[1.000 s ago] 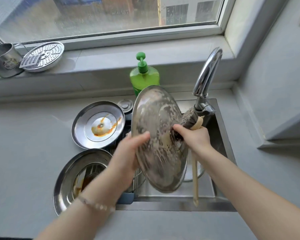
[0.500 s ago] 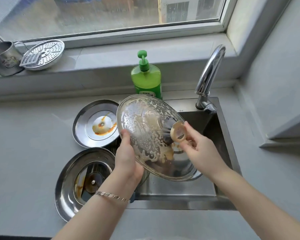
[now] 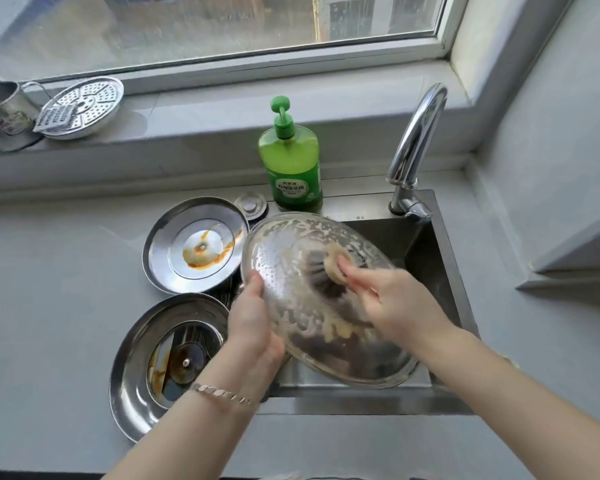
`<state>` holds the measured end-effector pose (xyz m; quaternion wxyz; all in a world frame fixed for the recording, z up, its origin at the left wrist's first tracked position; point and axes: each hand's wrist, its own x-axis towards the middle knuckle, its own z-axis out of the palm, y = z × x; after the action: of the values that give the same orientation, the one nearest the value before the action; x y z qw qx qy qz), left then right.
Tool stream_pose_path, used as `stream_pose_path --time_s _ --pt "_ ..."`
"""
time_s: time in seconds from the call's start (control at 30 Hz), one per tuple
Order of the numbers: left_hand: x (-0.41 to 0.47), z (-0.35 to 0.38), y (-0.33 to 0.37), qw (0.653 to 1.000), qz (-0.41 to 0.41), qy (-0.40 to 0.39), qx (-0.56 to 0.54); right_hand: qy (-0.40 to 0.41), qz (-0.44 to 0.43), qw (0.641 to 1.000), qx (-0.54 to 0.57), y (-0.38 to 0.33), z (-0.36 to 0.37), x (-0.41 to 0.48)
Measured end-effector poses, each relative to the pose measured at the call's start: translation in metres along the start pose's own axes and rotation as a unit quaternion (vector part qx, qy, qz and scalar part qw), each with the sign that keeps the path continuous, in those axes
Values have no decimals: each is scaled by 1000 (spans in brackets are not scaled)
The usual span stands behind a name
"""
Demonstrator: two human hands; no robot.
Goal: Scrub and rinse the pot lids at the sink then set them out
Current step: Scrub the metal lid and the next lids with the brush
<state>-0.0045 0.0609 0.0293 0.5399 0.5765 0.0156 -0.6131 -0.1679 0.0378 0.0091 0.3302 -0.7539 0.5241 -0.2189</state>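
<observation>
fronting window (image 3: 222, 26): grey counter (image 3: 49, 271), sink (image 3: 361, 405)

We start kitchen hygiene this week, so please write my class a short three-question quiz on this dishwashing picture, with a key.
1. True or false: water is running from the tap onto the glass lid.
2. Which hand holds the brush against the glass lid? A. left hand B. right hand C. neither
3. How many steel lids with orange stains lie to the left of the glass lid?

Key
1. False: no stream shows, and the lid is covered in suds.
2. B: the left hand grips the lid's rim.
3. Two.
</observation>
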Motion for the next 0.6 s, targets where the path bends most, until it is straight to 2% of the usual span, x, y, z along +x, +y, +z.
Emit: stream_pose_path --time_s 0.1,0.2,0.3,0.43,0.5,0.6 --pt "-1 -12 0 1000 9 12 -2 -54 48 997 -31 11 2 -17" --pt "-2 -10 -7 1000 -8 12 1 -25 0 996 -83 0 14 -3" --pt "4 -10 6 1000 4 21 -13 -26 -25 996 -85 4 14 -8" --pt "10 -17 19 997 58 27 -43 -66 31 994 -79 23 5 -31" --pt "7 -10 10 998 52 23 -35 -39 23 999 -27 12 7 -16" --pt "5 0 3 998 32 33 -37 -2 -48 999 -17 -10 10 -1"
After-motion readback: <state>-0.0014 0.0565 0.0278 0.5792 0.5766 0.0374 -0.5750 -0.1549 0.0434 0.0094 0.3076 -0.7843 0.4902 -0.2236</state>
